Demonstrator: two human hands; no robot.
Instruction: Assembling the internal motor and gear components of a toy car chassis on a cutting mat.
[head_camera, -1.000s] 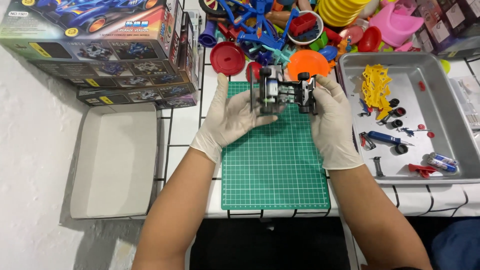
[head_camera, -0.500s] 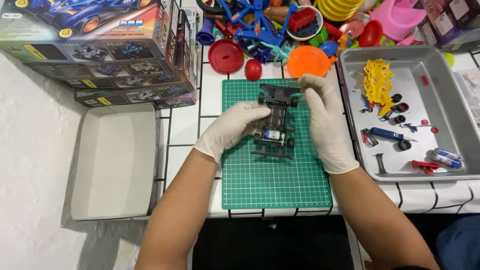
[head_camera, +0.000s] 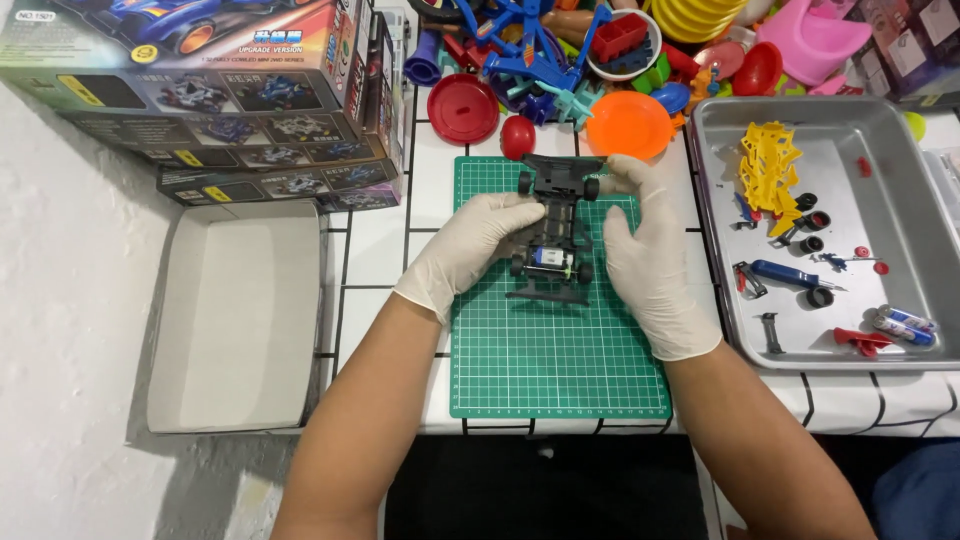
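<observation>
Chassis (head_camera: 553, 228) lies lengthwise on green mat (head_camera: 556, 340), mid-table. Left hand (head_camera: 468, 245) and right hand (head_camera: 645, 255), both gloved, grasp its sides, steadying it flat. Parts tray (head_camera: 905, 352) sits right, within reach.

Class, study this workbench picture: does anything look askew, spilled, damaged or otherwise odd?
Nothing looks damaged or spilled. The black toy car chassis lies lengthwise on the green cutting mat between the gloved left hand and right hand. It has no body shell, and small parts lie loose in the metal tray.
</observation>
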